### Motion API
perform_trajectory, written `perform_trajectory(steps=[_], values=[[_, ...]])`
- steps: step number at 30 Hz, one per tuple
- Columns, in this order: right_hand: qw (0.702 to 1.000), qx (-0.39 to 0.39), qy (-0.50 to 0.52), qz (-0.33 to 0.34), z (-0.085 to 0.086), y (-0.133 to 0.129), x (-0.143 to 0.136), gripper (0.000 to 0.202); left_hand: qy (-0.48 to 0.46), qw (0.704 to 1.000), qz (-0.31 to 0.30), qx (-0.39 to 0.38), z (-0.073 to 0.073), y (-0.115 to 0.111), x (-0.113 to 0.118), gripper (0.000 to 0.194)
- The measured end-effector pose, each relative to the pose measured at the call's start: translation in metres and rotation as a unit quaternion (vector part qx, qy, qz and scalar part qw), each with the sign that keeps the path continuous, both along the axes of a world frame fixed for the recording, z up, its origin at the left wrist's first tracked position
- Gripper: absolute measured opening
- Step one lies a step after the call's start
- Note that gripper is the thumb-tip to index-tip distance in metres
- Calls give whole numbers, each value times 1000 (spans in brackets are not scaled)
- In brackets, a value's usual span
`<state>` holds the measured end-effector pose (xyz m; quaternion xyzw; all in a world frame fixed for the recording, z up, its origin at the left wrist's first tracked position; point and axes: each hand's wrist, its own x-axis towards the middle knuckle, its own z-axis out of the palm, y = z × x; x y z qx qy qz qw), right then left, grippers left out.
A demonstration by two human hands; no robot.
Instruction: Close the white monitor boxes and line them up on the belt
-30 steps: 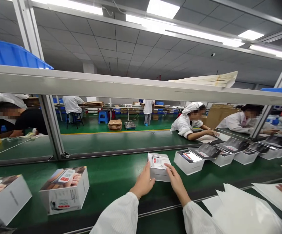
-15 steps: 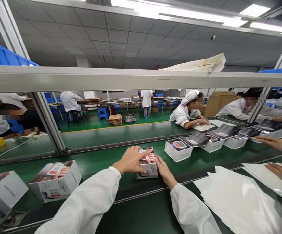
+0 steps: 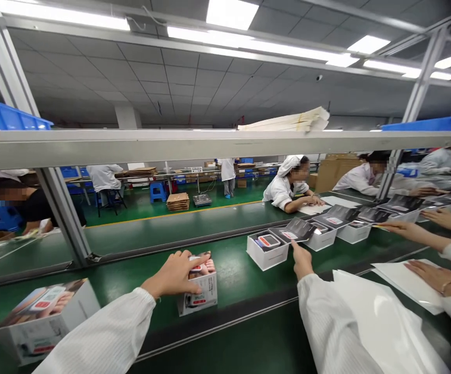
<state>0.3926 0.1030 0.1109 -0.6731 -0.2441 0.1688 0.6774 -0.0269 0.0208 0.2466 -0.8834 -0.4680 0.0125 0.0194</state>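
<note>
Left hand (image 3: 176,274): grasping the closed box (image 3: 205,296); thumb on its near side, fingers over its top.
Closed box: upright on the green belt (image 3: 229,283), printed faces up and toward the camera; apart from the open box.
Right hand (image 3: 302,261): forefinger extended at the lid edge of the open box, other fingers curled; whether it grips or touches the lid (image 3: 296,227), cannot tell.
Open box (image 3: 267,256): white, upright on the belt; device (image 3: 268,240) with a red mark inside, dark lid laid back toward the right.
Row: more open boxes (image 3: 353,234) beyond it, running off to the right, lids back.
Left end: printed box (image 3: 50,327) standing upright near the left sleeve; part of another at the frame edge.
Sheets: white pile (image 3: 381,317) beside the right sleeve; smaller pile (image 3: 389,275) under a co-worker's hand (image 3: 430,276).
Across the belt: white-capped co-worker (image 3: 282,187), hands on paper.
</note>
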Motion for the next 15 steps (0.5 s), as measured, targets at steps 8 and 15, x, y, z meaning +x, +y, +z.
perform_trajectory(steps=[8, 15], values=[[995, 54, 34, 82, -16, 16, -28, 60, -62, 997, 16, 49, 5, -18, 23, 75], [966, 66, -135, 212, -32, -3, -40, 48, -221, 971, -43, 76, -27, 5, 116, 79]])
